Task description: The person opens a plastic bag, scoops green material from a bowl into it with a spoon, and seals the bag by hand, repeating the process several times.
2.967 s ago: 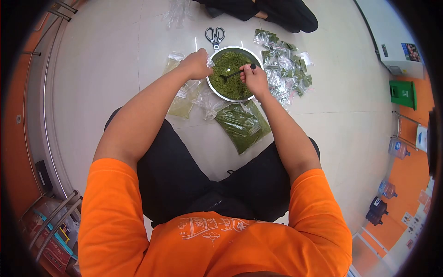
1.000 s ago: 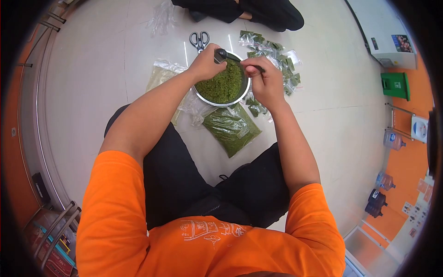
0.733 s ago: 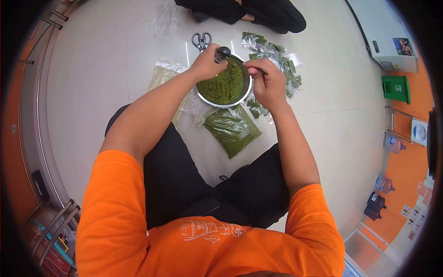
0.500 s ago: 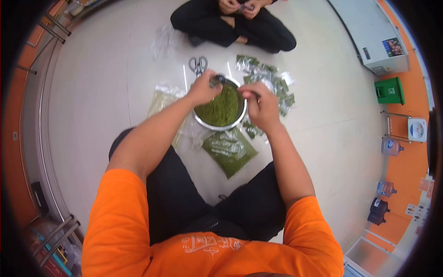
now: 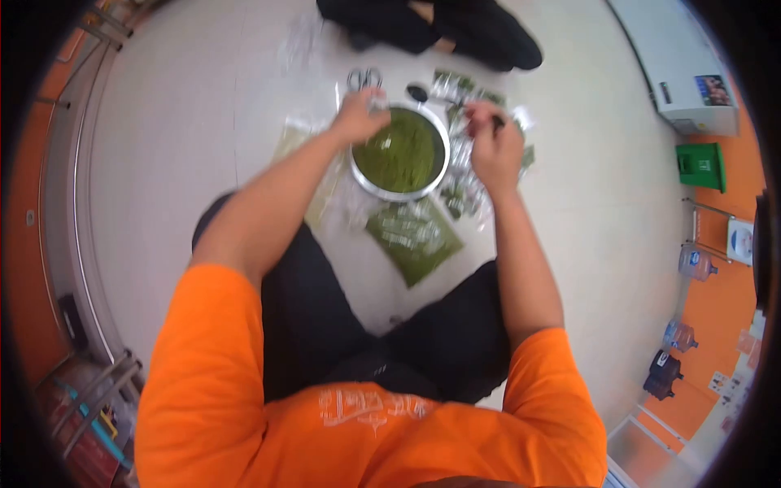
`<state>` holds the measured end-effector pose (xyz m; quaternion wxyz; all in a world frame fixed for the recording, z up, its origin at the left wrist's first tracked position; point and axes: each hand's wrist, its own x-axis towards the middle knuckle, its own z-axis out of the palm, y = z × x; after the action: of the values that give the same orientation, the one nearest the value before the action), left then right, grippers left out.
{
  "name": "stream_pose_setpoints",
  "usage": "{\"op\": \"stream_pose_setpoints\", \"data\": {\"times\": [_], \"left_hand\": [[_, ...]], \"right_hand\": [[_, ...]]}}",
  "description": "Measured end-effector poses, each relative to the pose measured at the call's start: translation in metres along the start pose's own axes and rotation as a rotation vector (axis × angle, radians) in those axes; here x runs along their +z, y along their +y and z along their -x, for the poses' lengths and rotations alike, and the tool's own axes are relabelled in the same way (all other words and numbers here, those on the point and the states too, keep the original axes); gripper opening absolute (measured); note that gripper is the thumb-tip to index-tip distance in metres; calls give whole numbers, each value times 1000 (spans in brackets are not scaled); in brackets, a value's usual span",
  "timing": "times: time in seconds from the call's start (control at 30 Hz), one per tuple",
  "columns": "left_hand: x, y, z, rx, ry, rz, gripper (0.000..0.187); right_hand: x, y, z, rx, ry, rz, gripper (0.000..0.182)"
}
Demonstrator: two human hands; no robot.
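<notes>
A metal bowl [image 5: 445,167] of green powder [image 5: 399,154] stands on the floor in front of me. My left hand [image 5: 358,118] is over its left rim, thumb and fingers around what looks like a small clear plastic bag [image 5: 377,104]; blur hides its detail. My right hand [image 5: 495,150], to the right of the bowl, grips the handle of a black spoon [image 5: 417,93]. The spoon's round head is just beyond the bowl's far rim. Small filled packets [image 5: 460,150] lie beneath and beside my right hand. Scissors [image 5: 364,79] rest beyond my left hand.
A large bag of green powder [image 5: 415,240] lies between the bowl and my legs. Left of the bowl is a pale plastic bag [image 5: 297,142]; clear plastic [image 5: 299,41] lies farther off. Another person's crossed legs [image 5: 480,32] are opposite. A green bin [image 5: 701,167] stands at the right.
My right hand has moved right and away from the bowl with the spoon, whose head has left the left hand. My left hand stays by the left rim. The view has shifted.
</notes>
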<state>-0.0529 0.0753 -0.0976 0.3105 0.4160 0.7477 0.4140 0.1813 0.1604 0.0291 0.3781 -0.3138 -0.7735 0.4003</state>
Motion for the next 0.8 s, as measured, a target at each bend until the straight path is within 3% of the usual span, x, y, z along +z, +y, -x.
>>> {"op": "stream_pose_setpoints", "data": {"times": [0.2, 0.33, 0.43, 0.53, 0.63, 0.73, 0.8], "left_hand": [[-26, -54, -8, -246, 138, 62, 57], [-38, -69, 2, -430, 125, 340, 68], [-48, -85, 5, -703, 172, 138, 76], [-66, -80, 24, -815, 71, 311, 66], [-68, -147, 10, -634, -177, -564, 66], [-54, -135, 28, -678, -398, -888, 61], [-47, -102, 52, -638, -271, -887, 55]], "right_hand": [[4, 28, 0, 103, -25, -64, 27], [7, 33, -3, 135, -26, -81, 25], [9, 43, -5, 140, -15, -31, 24], [7, 52, -6, 200, -58, 74, 26], [5, 71, -4, 312, -130, 175, 27], [6, 100, -1, 548, -154, 23, 26], [3, 120, 1, 734, -179, -96, 25]]}}
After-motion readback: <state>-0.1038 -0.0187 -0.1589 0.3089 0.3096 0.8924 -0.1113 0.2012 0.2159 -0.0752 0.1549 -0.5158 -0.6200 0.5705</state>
